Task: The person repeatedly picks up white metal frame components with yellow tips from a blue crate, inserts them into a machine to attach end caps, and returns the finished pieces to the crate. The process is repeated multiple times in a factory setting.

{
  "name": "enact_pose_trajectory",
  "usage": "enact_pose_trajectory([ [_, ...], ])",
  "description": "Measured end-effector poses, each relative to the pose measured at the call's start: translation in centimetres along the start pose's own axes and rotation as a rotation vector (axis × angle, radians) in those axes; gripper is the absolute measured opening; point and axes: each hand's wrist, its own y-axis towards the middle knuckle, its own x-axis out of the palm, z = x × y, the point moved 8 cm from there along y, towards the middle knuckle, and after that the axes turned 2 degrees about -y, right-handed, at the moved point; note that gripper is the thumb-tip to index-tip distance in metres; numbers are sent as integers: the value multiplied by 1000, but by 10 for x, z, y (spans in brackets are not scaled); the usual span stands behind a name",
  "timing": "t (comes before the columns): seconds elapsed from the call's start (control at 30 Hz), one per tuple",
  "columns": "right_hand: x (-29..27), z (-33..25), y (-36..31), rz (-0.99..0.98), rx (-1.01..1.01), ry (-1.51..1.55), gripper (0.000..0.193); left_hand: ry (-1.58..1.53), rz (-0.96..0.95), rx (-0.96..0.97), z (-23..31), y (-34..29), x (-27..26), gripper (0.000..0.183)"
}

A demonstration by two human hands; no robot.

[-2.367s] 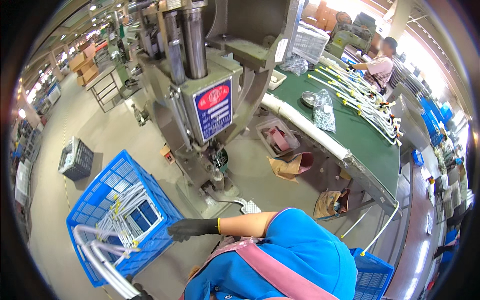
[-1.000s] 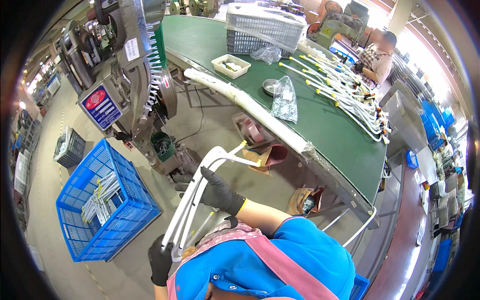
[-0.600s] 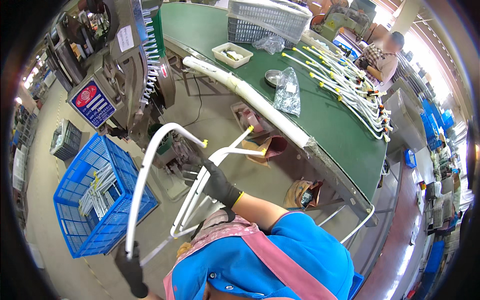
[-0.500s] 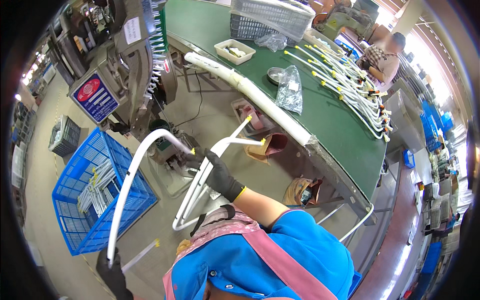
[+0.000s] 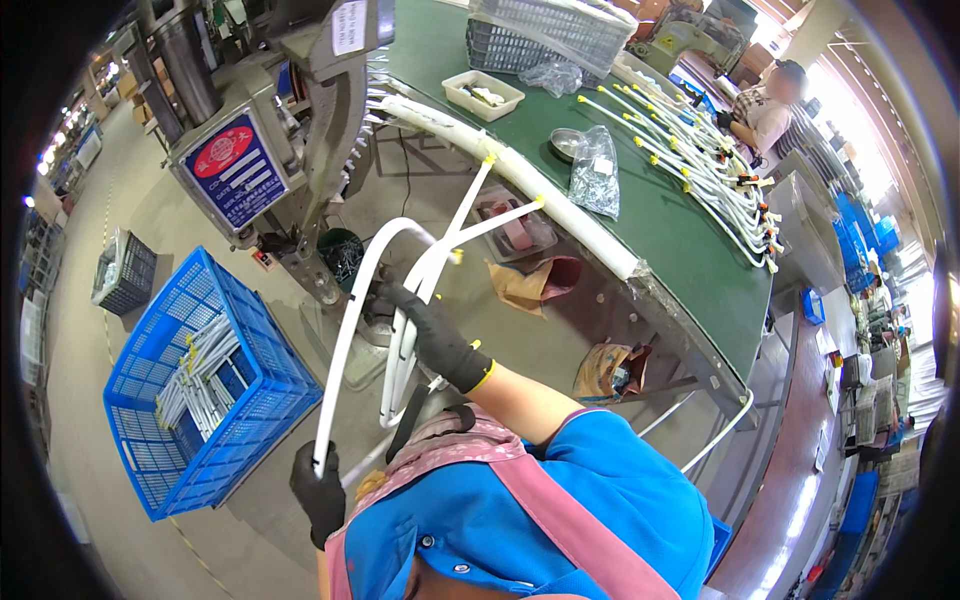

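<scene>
My left hand [image 5: 318, 492], in a dark glove, is closed round the lower end of a bent white tube [image 5: 342, 350]. That tube rises and curves over toward my right hand [image 5: 432, 340]. Gloved too, my right hand is wrapped round several other bent white tubes [image 5: 458, 232] in front of my body. Yellow caps show on their far ends, near the padded table edge. The fingertips of my right hand are partly hidden by the tubes.
At the left stands a metal machine [image 5: 290, 125] over a bin of small parts. A blue crate [image 5: 265, 400] holds white tubes. On the green table [image 5: 690, 300] lie capped tubes [image 5: 690, 170], a plastic bag [image 5: 595, 175] and a tray [image 5: 482, 95]. A person [image 5: 770, 110] is beyond.
My left hand has moved right and slightly up with the bent tube, bringing it close to the tubes in my right hand. Those tubes have shifted right and upward.
</scene>
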Motion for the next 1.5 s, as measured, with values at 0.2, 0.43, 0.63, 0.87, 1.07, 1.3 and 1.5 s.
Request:
enact_pose_trajectory([
  [0.2,-17,-2,13,56,70,359,40,66,-168,67,-6,23,-29,17],
  [0.43,16,-6,8,-36,62,486,58,123,-32,69,-14,28,-90,18],
  [0.63,34,-8,0,-26,119,521,62,100,-43,60,-42,17,-72,19],
  [0.87,69,-2,-8,-123,210,586,69,-113,-285,170,-56,20,7,38],
  [1.07,79,0,-13,-149,224,482,67,-338,-581,-77,-86,-9,56,63],
  [1.3,76,-15,11,-226,176,435,62,-624,-669,-270,-49,-1,40,27],
  [1.5,41,17,33,-105,227,439,82,-507,-690,-286,1,17,-6,35],
])
